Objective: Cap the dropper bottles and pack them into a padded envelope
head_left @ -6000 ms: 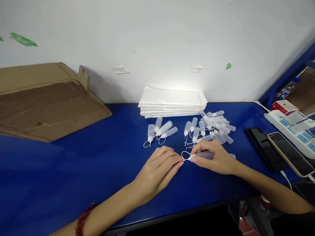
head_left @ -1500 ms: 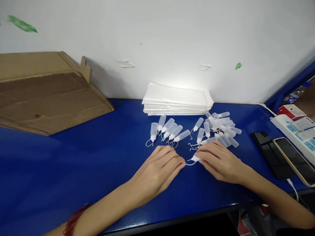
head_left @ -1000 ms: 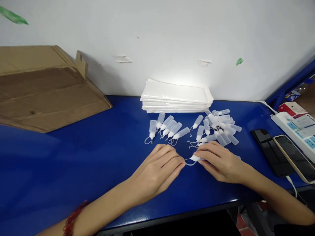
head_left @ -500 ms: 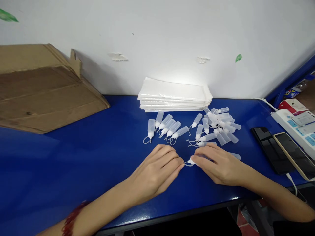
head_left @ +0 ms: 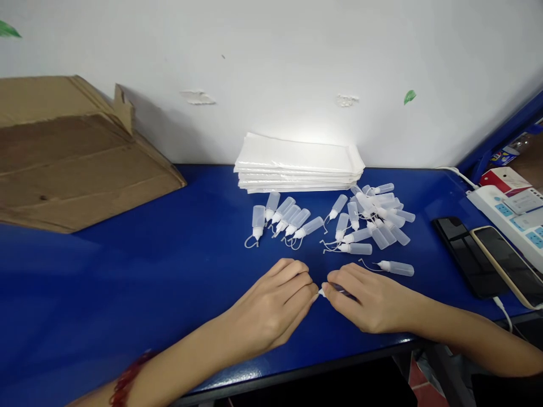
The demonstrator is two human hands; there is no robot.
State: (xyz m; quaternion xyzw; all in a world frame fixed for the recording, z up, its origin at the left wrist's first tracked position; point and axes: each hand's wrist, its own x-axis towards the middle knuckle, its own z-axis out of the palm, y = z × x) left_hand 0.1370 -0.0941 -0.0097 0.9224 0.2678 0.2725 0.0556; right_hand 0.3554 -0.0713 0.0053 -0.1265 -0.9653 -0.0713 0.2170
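Note:
Near the front of the blue table, my right hand (head_left: 369,297) is closed around a small translucent needle-tip bottle, whose white neck (head_left: 322,292) pokes out to the left; its body is mostly hidden by the fingers. My left hand (head_left: 271,299) pinches at the tip end of that bottle, where the strapped cap is covered by the fingertips. Just beyond my right hand lies a single bottle (head_left: 396,268) with a thin needle and its cap strap loose. Farther back are a row of bottles with looped straps (head_left: 288,217) and a heap of bottles (head_left: 382,215).
White padded envelopes (head_left: 299,161) are stacked against the wall. A cardboard box (head_left: 85,164) leans at the left. Two phones (head_left: 462,254) (head_left: 509,263) lie at the right beside a white power strip (head_left: 507,217).
Both hands have come slightly nearer the table's front edge with the bottle. The strap loop visible between them before is now hidden, and the loose bottle behind my right hand has come into full view.

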